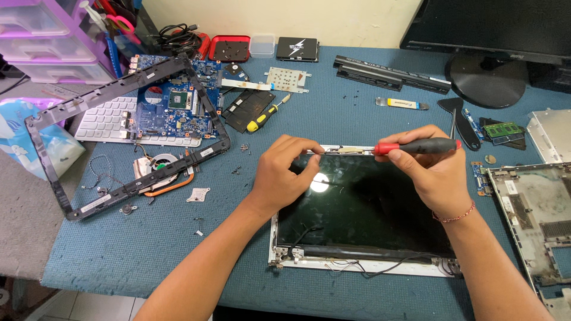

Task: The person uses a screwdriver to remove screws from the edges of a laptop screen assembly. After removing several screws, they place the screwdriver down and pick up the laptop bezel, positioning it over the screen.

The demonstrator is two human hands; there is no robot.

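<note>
A bare laptop screen panel lies glass-up in its white lid on the blue mat. My right hand grips a red-and-black screwdriver held sideways, its tip at the metal strip on the panel's far edge. My left hand rests on the panel's far left corner, fingers pinched beside the screwdriver tip. Loose wires trail along the panel's near edge.
A black screen bezel, blue motherboard, white keyboard, fan and yellow screwdriver lie at left. Battery, pry tools and monitor stand sit behind. A laptop base lies at right. Small screws dot the mat.
</note>
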